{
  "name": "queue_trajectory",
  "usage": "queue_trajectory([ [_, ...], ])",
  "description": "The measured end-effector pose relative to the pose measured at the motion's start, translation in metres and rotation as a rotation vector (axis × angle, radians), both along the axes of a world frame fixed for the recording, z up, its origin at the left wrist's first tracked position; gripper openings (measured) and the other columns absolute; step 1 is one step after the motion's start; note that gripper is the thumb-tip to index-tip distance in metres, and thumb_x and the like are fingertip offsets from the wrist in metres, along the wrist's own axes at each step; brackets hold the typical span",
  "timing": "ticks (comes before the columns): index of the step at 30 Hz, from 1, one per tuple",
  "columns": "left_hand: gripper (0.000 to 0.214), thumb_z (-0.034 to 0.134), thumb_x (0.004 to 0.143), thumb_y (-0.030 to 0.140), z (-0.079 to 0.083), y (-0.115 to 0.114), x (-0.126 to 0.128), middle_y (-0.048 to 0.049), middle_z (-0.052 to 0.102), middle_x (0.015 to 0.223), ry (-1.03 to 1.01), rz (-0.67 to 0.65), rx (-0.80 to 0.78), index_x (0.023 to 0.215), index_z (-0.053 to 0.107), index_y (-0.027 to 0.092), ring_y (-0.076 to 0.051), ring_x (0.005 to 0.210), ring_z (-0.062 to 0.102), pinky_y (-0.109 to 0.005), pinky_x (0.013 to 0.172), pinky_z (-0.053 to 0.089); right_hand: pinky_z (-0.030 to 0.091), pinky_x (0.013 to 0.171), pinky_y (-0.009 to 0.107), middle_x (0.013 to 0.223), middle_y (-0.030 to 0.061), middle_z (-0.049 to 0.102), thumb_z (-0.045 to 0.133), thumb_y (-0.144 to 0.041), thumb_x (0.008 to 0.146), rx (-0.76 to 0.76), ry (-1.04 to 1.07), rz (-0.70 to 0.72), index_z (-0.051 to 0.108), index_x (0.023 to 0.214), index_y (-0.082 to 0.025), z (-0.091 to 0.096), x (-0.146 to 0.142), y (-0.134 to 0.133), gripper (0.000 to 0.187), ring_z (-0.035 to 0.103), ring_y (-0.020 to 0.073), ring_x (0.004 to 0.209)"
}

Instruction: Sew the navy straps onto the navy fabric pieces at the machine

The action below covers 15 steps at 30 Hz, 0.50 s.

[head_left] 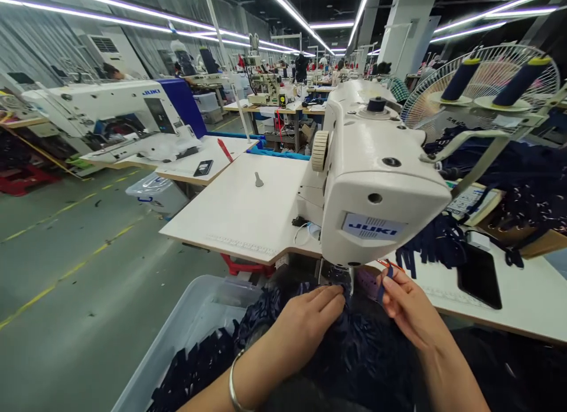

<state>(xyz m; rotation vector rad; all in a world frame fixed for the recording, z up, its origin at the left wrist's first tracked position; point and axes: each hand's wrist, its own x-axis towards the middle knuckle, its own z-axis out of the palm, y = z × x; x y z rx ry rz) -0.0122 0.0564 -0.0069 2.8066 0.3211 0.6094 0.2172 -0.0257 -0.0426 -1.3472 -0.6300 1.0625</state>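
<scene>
A white JUKI sewing machine (376, 182) stands before me, its needle area low under the head. My left hand (305, 320), with a bangle at the wrist, has its fingers together on a mass of dark navy fabric strips (372, 353) beside the needle. The fingertips are partly hidden in the fabric. Right of the needle, my right hand (405, 300) pinches a short navy strip (384, 285) upright between thumb and finger. A thin orange object (388, 263) shows behind that hand; its kind is unclear. More dark strips (195, 365) spill into a clear plastic bin (177, 323) at lower left.
A black phone (479, 276) and navy strips (432, 241) lie on the table's right side. Navy thread cones (460, 80) stand before a fan (425, 93). A grey key-shaped piece (258, 179) rests on the white tabletop (239, 211). Another JUKI machine (110, 114) is at left.
</scene>
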Motion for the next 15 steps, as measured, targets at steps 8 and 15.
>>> queue_trajectory([
  [8, 0.022, 0.039, 0.100, 0.012, -0.013, 0.004, -0.006, -0.0094, 0.059, 0.126, -0.147, -0.029, -0.015, 0.118, 0.052, 0.011, -0.013, 0.118, 0.056, -0.022, 0.101, 0.046, 0.043, 0.052, 0.021, 0.061, -0.0057, 0.048, 0.067, -0.048, 0.083, 0.106, -0.264, -0.081, 0.051, 0.081, -0.022, -0.002, -0.042, 0.019, 0.031, 0.045, 0.0099, 0.053],
  [15, 0.024, 0.040, 0.101, 0.015, -0.005, 0.000, -0.003, -0.0061, 0.061, 0.125, -0.030, -0.015, 0.263, 0.118, 0.058, 0.014, -0.015, 0.115, 0.055, -0.029, 0.100, 0.046, 0.036, 0.052, 0.020, 0.064, -0.0063, 0.043, 0.065, -0.047, 0.082, 0.080, -0.352, -0.158, 0.049, 0.082, -0.022, -0.006, -0.053, 0.026, 0.030, 0.038, 0.0099, 0.057],
])
